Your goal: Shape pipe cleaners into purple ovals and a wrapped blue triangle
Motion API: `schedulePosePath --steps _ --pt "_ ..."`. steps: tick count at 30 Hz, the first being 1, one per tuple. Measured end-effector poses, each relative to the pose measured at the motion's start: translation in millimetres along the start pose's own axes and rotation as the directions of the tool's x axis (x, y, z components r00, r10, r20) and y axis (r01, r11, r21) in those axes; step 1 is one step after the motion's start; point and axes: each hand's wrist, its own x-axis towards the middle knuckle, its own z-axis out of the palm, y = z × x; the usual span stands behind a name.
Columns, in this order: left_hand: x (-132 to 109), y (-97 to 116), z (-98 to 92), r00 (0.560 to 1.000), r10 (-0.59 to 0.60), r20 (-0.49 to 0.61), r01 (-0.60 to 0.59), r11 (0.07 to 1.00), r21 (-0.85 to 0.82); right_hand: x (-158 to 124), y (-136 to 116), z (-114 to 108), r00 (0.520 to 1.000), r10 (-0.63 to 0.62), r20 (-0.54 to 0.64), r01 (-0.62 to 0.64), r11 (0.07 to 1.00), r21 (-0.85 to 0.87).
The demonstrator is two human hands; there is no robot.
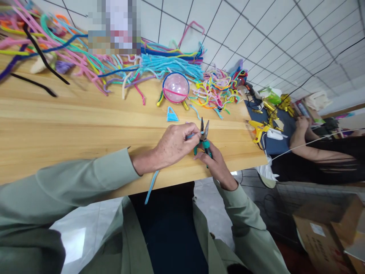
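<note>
My left hand (178, 142) pinches a light blue pipe cleaner (151, 187), whose tail hangs below my wrist past the table's front edge. Its upper end lies at the jaws of the pliers (205, 144), which have green and black handles. Those handles are held in my right hand (215, 161), with the jaws pointing up and slightly apart. Just above my left hand, a small blue shape of wound pipe cleaner (172, 114) lies flat on the wooden table (85, 129). Behind it sits a clear pinkish ball (176, 88) with blue and pink rims.
Bundles of blue pipe cleaners (171, 65) and a tangle of colourful pieces (216, 89) line the back. Black strips (35, 84) lie at left. A yellow glue gun (258, 130) rests at right, near another person's arm (299, 140). Cardboard boxes (319, 236) stand lower right.
</note>
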Motion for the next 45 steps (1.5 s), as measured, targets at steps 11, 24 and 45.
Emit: schedulePosePath --steps 11,24,45 --pt "1.6 -0.8 2.1 1.000 0.017 -0.007 -0.016 0.994 0.105 -3.4 -0.4 11.0 0.994 -0.053 -0.093 0.034 0.979 -0.202" --pt "0.1 -3.5 0.5 0.999 -0.010 0.049 0.008 0.999 0.041 -4.8 9.5 18.7 0.990 -0.023 -0.140 -0.006 0.979 -0.204" --pt "26.3 2.0 -18.9 0.849 -0.520 -0.090 0.362 0.698 -0.618 85.3 70.6 -115.6 0.878 -0.100 -0.468 -0.332 0.578 -0.746"
